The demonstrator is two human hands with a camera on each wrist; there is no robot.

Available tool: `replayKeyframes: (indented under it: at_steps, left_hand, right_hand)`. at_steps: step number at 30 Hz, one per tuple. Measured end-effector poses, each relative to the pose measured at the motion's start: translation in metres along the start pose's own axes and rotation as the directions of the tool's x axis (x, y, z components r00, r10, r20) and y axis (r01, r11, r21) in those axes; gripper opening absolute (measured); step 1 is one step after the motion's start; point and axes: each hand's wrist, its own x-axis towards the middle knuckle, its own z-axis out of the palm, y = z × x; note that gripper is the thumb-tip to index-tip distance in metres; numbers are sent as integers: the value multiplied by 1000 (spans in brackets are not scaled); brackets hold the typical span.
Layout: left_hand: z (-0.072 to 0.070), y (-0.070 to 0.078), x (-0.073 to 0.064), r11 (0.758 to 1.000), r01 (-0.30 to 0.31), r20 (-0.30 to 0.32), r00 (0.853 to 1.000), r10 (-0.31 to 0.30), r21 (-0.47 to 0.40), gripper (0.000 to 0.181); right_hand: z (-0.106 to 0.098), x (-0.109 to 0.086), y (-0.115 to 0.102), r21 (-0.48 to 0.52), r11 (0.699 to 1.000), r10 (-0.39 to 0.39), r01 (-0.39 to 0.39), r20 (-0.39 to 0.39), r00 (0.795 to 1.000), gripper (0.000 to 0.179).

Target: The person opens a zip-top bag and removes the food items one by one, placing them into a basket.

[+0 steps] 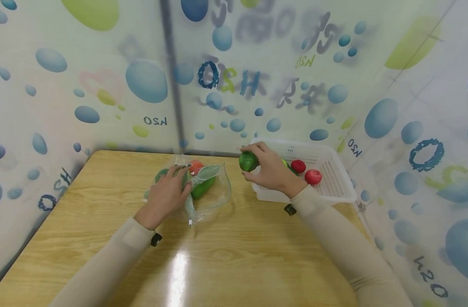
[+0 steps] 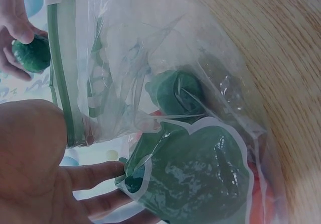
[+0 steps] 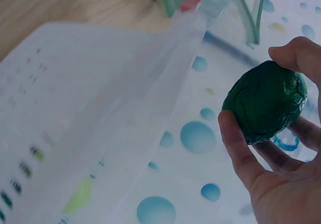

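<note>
In the head view my right hand [image 1: 270,168] holds a small, glossy, cabbage-like green vegetable [image 1: 248,161] in the air, left of the basket. The right wrist view shows thumb and fingers round this creased dark-green vegetable [image 3: 265,102]. My left hand [image 1: 168,194] is on a clear zip bag [image 1: 218,200] that lies on the table. Its fingers grip the bag's side by the green zip strip [image 2: 62,78], though the fingertips are partly hidden. Inside the bag are a long green vegetable [image 1: 203,187], a red-orange one [image 1: 196,166] and a rounded green one [image 2: 178,91].
A white perforated basket [image 1: 339,179] stands at the back right of the wooden table [image 1: 226,256]. It contains red, round items [image 1: 313,177] and something green, partly hidden by my right hand. Patterned curtains [image 1: 234,106] surround the table at the back and sides.
</note>
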Motion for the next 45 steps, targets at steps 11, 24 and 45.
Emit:
replayKeyframes:
  at_steps: [11,24,45]
  left_hand:
    - [0,-1,-1,1000,-12,-19,1000,12,5,60]
    - [2,-1,-1,1000,18,25,1000,-18,-6,62]
    - [-1,-1,-2,1000,0,13,1000,0,-10,61]
  right_hand:
    - [-23,11,38,-100,980,184,-173,118,976,63]
    - [-31,31,71,-227,938,316,-261,254,914,67]
    - [5,64,99,-366,892,417,-266,438,796,73]
